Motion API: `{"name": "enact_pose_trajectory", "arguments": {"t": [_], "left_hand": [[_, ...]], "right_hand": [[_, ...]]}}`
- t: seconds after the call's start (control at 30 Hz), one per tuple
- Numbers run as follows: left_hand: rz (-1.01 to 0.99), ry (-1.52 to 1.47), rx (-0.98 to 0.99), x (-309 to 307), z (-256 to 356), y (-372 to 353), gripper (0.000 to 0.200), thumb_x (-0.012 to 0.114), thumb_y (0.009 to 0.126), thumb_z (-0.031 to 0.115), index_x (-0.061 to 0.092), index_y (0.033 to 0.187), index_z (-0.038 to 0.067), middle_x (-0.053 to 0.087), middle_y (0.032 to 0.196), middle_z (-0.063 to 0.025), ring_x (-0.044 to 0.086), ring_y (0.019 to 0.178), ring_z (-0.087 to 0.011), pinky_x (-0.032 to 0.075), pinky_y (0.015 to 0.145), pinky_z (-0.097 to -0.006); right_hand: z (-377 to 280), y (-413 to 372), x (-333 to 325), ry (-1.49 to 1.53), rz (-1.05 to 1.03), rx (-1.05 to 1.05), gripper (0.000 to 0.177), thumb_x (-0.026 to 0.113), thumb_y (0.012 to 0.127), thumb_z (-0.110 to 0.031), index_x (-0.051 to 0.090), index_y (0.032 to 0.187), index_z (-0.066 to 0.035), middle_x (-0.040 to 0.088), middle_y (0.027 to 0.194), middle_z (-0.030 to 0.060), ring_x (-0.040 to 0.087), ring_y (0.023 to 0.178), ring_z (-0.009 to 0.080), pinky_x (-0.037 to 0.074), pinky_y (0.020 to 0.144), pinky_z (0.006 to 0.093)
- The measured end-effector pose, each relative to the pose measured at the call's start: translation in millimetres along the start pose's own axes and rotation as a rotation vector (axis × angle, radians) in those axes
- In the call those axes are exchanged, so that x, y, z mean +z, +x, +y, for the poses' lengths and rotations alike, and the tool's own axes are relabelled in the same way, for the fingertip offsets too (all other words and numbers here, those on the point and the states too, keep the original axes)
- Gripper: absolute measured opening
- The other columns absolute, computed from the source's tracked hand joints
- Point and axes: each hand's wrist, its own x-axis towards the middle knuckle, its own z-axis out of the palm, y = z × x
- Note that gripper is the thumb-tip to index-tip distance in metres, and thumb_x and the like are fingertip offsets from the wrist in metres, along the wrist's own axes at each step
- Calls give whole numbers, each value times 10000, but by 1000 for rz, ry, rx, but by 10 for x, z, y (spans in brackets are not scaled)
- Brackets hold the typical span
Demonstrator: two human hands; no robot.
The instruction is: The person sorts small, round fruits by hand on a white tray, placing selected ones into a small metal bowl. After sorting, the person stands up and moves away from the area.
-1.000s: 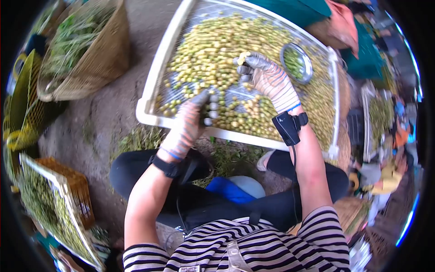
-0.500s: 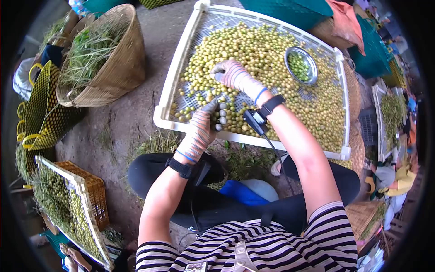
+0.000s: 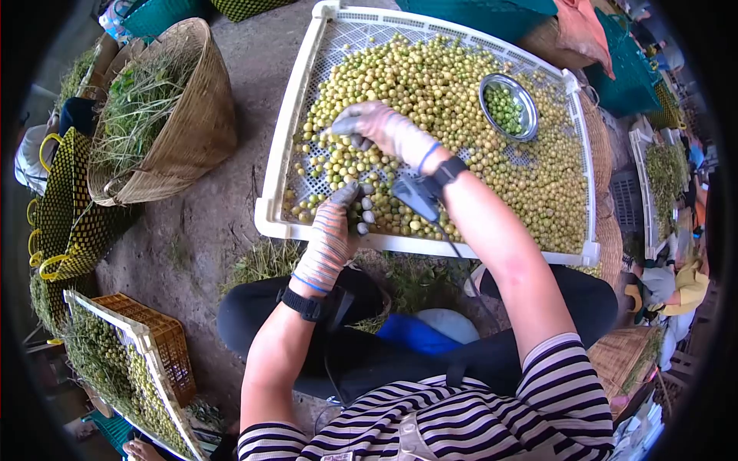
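Observation:
A white mesh tray (image 3: 270, 165) holds a spread of small round yellow-green fruits (image 3: 415, 69). Both hands wear striped gloves with grey fingertips. My left hand (image 3: 338, 223) rests at the tray's near left edge, fingers curled; whatever lies inside them is hidden. Above the fruits at the left of the pile hovers my right hand (image 3: 373, 127), its fingers bent and slightly blurred, so I cannot make out anything between them. A metal bowl (image 3: 530, 115) with greener fruits stands among the others at the tray's right side.
At the upper left stands a wicker basket (image 3: 192, 123) of grass, beside yellow-black woven bags (image 3: 77, 223). Another fruit tray (image 3: 157, 369) leans on an orange crate (image 3: 173, 338) at lower left. Teal baskets (image 3: 484, 19) are beyond the tray. A person in yellow (image 3: 688, 286) is at the right.
My right hand has moved left over the fruits. My left hand has shifted slightly left and down. The view has shifted a little.

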Motion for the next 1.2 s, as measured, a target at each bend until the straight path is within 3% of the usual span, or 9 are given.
{"name": "enact_pose_trajectory", "arguments": {"t": [0.13, 0.4, 0.47, 0.77, 0.87, 0.9, 0.93, 1.07, 1.2], "left_hand": [[-58, 50, -25, 117, -22, -15, 222, 569, 889, 288, 604, 930, 72, 560, 679, 11, 515, 549, -105, 379, 451, -198], [-110, 567, 380, 32, -92, 22, 208, 478, 947, 220, 587, 1025, 61, 555, 710, 42, 479, 562, -41, 349, 442, -162], [-344, 166, -28, -52, 68, 73, 245, 469, 951, 229, 578, 1074, 48, 597, 761, 15, 515, 592, -62, 374, 451, -175], [-451, 173, -208, 84, 131, 159, 247, 513, 927, 205, 573, 1080, 20, 644, 875, -48, 574, 664, -109, 410, 458, -186], [-452, 171, -219, 188, 118, 170, 257, 513, 928, 202, 573, 1084, 8, 634, 847, -58, 567, 651, -108, 408, 453, -191], [-460, 165, -220, 226, 116, 163, 258, 510, 929, 203, 575, 1081, 5, 632, 835, -57, 565, 649, -107, 407, 454, -193], [-464, 161, -219, 242, 137, 136, 258, 507, 931, 203, 578, 1078, 2, 629, 824, -56, 562, 646, -107, 406, 454, -195], [-446, 206, -192, 312, 229, 54, 251, 514, 926, 210, 588, 1066, 16, 627, 804, -41, 550, 641, -90, 392, 446, -186], [-319, 474, 98, 103, 265, 231, 192, 495, 936, 229, 562, 1023, 71, 441, 654, 58, 384, 525, -44, 311, 424, -183]], "right_hand": [[108, -878, -551, 525, -209, -167, 271, 670, 810, -179, 622, 1033, -32, 647, 900, 53, 606, 722, 134, 506, 649, 281], [-102, -3945, -1081, 291, 510, -483, 259, 619, 843, -120, 569, 1052, 24, 606, 922, 93, 611, 777, 157, 488, 646, 275], [-46, -4902, -962, 14, 879, -764, 276, 557, 870, -110, 567, 1105, 36, 618, 1010, 117, 620, 795, 155, 497, 665, 250], [781, -8105, 233, -523, 2326, 290, 218, 649, 837, -218, 677, 931, -23, 614, 684, -3, 558, 631, 73, 450, 598, 204], [2229, -9189, 423, -1264, 2057, 651, 147, 591, 829, -82, 658, 933, -3, 658, 761, 75, 585, 588, 187, 460, 548, 285], [2662, -9363, 497, -1016, 1779, 1560, 217, 590, 823, -82, 642, 1028, -34, 661, 770, 87, 593, 572, 191, 470, 509, 306], [3527, -9867, 519, -142, 1885, 1060, 251, 619, 805, -126, 648, 1050, -78, 658, 739, 93, 597, 554, 169, 475, 489, 311], [2809, -9219, 309, -215, 2138, 1212, 236, 598, 816, -165, 667, 1025, -79, 658, 729, 83, 593, 526, 140, 453, 449, 280], [1971, -8241, -273, -453, 1885, 498, 222, 570, 856, -144, 656, 1028, -33, 638, 785, 21, 558, 604, 78, 430, 535, 218]]}}
